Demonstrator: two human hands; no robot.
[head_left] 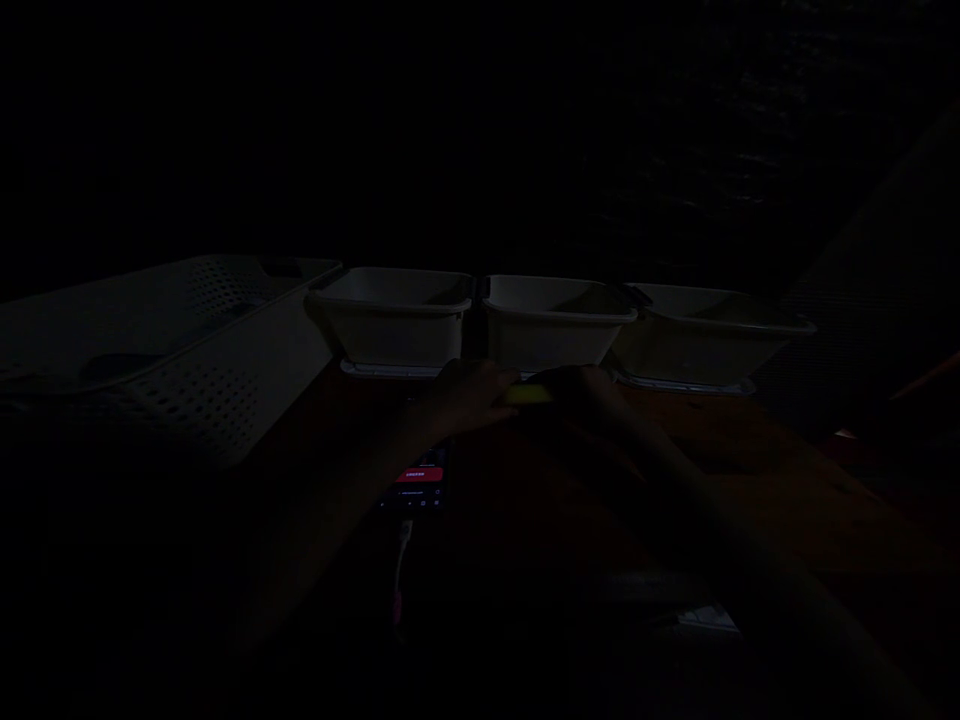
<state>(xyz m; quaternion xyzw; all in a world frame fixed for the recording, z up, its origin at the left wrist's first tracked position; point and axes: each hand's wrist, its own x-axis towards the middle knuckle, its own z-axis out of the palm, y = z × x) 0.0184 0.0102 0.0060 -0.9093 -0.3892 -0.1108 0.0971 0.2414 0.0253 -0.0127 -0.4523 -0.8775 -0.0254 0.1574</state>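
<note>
The picture is very dark. My left hand (pixel 471 395) and my right hand (pixel 592 392) meet in front of the middle white bin (pixel 555 320), on the wooden table (pixel 750 470). Between them shows a small yellow object (pixel 527 394); both hands touch or hold it, fingers curled around it. Its full shape is hidden by the darkness.
Three white bins stand in a row at the back: the left bin (pixel 394 318), the middle one, and the right bin (pixel 701 335). A large perforated white basket (pixel 187 350) lies at left. A phone (pixel 417 485) with a lit red screen and a cable (pixel 401 570) lies under my left forearm.
</note>
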